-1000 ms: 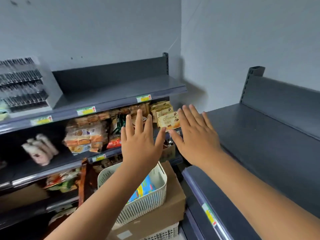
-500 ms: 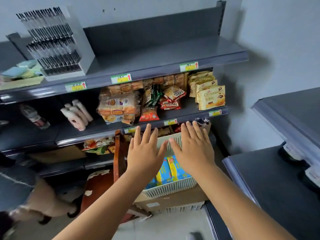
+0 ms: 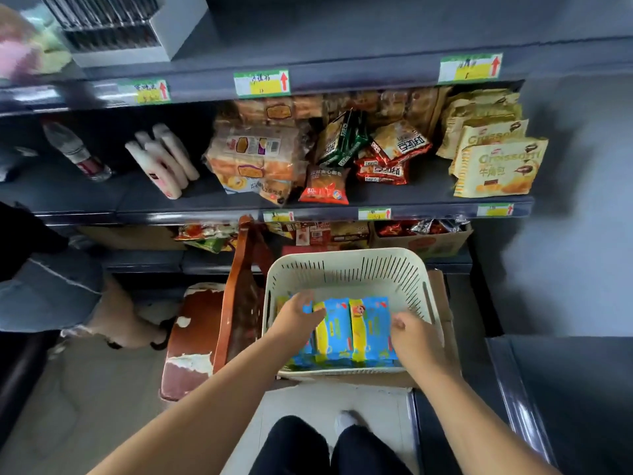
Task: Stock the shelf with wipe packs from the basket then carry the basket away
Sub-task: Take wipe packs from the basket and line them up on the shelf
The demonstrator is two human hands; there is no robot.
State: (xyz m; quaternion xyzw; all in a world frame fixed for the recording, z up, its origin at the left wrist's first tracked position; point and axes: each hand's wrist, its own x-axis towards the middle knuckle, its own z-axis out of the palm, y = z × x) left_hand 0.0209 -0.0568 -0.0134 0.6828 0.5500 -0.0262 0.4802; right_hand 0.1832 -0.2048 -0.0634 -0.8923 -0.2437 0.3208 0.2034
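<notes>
Left hand (image 3: pixel 296 315), right hand (image 3: pixel 412 337) dropped into slatted basket (image 3: pixel 346 256), gripping glossy wipe packs (image 3: pixel 352 332).

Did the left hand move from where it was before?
Yes. Against the basket, the left hand went down: it was spread above the rim, and now it is inside, on the blue wipe packs.

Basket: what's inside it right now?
Blue-and-yellow wipe packs sit side by side in the basket; the left hand and right hand touch them. The hands hide the outer packs, so no count.
</notes>
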